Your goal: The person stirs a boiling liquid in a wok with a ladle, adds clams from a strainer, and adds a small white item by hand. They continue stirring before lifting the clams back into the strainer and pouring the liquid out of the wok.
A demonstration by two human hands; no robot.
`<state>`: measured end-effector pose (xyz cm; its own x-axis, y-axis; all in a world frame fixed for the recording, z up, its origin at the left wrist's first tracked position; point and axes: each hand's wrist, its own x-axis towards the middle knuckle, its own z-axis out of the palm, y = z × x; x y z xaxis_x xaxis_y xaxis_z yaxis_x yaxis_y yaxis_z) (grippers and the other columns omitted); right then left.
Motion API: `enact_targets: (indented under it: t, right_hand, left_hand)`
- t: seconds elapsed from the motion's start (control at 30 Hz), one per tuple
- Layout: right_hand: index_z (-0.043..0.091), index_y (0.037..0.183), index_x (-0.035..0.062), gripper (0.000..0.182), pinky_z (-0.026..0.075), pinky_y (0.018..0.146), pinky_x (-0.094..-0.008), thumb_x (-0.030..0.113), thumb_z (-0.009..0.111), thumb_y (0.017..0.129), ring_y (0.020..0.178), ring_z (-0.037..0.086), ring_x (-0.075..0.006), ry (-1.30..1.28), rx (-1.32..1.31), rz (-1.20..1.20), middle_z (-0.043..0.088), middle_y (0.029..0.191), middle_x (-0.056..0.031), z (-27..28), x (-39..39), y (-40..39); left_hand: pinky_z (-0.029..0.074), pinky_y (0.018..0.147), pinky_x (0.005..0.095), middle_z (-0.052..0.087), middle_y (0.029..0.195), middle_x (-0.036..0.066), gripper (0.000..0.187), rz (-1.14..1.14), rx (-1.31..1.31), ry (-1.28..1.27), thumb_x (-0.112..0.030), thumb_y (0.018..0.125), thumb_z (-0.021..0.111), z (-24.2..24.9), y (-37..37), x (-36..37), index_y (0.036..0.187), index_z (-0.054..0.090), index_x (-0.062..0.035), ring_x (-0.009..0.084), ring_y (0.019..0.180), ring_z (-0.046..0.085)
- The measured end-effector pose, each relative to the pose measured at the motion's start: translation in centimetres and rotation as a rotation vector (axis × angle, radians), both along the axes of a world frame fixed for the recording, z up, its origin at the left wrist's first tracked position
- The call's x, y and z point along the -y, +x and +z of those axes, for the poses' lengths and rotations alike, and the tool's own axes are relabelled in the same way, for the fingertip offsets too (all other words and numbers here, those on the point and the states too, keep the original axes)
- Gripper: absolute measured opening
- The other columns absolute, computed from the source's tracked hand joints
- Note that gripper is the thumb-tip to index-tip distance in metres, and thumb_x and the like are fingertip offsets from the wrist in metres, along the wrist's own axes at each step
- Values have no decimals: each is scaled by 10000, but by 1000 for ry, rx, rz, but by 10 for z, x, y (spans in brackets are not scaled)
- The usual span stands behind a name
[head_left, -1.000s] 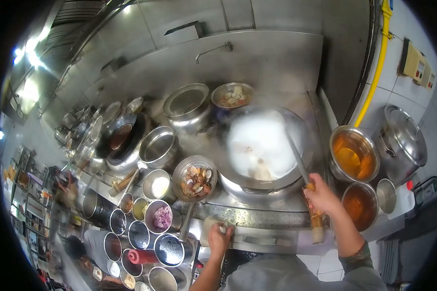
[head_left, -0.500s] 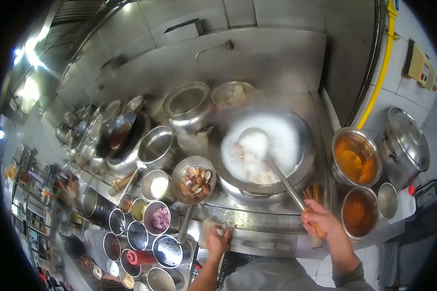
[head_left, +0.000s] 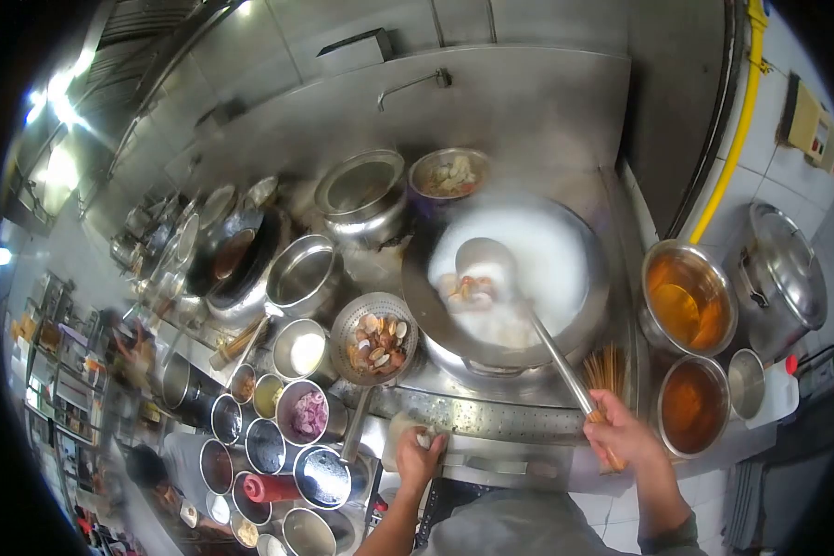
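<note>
My right hand is closed round the handle of a long metal ladle. The ladle's bowl is at the surface of steaming white liquid in a large wok; pinkish-brown pieces show in and around it. My left hand grips a beige cloth at the front edge of the stove. Close to that hand, a perforated strainer holds open clams, its handle pointing toward me. A bamboo brush stands beside the ladle's handle, in front of the wok.
On the right stand two pots of orange liquid and a lidded pot. Several metal containers, one with chopped purple onion, and a red bottle crowd the left. Behind the wok are a bowl and a large pot. A tap juts from the back wall.
The ladle's bowl has tilted and now shows brownish pieces instead of white liquid. My right hand has shifted slightly. The steam over the back bowl has thinned. My left hand keeps its place.
</note>
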<state>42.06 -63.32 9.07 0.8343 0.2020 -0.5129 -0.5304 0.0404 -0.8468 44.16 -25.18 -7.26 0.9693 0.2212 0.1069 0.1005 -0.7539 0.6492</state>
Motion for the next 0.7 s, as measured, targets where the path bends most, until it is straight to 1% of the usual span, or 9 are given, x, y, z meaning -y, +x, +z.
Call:
enact_targets:
  t: [0.1, 0.3, 0.4, 0.5, 0.6, 0.7]
  right_hand:
    - [260, 1498, 77, 653, 418, 439, -303, 47, 625, 958, 534, 512, -119, -71, 22, 9, 532, 746, -33, -1, -2, -3]
    - [238, 1493, 73, 651, 430, 473, -291, 43, 618, 965, 539, 514, -117, -136, 77, 35, 529, 761, -35, -2, -5, -8]
    - [230, 1487, 72, 653, 434, 487, -287, 40, 617, 962, 538, 515, -118, -151, 38, 32, 523, 754, -35, 9, -10, -7]
    - [230, 1481, 69, 627, 427, 468, -294, 53, 599, 973, 532, 512, -119, -161, 30, 37, 528, 752, -37, 11, -11, -9]
    - [236, 1483, 86, 603, 420, 445, -306, 77, 578, 986, 527, 512, -125, -81, -68, 12, 530, 746, -41, 25, -9, -14]
    - [261, 1480, 111, 585, 406, 419, -312, 87, 573, 985, 513, 500, -139, 77, -145, -1, 531, 774, -58, 39, -4, -16]
  left_hand:
    - [509, 882, 458, 688, 1020, 211, 445, 3, 2, -8, -318, 782, 853, -2, -1, -1, 1050, 667, -16, 407, 981, 655]
    - [508, 880, 458, 686, 1017, 218, 441, 20, -17, -50, -312, 782, 853, -1, -1, 0, 1044, 668, -9, 410, 980, 653]
    - [508, 880, 458, 685, 1009, 220, 443, 8, 14, -38, -313, 778, 855, 1, -1, 0, 1038, 669, -7, 410, 978, 653]
    - [508, 876, 457, 684, 1001, 220, 446, 4, 25, -30, -315, 773, 859, 3, -1, 1, 1034, 671, -7, 410, 971, 652]
    - [509, 872, 456, 684, 996, 217, 446, 15, 33, -20, -316, 769, 863, 1, -1, 1, 1032, 675, -10, 410, 965, 651]
    - [510, 871, 458, 685, 998, 216, 450, 0, 54, 2, -317, 764, 865, -7, -1, -3, 1036, 676, -12, 409, 962, 650]
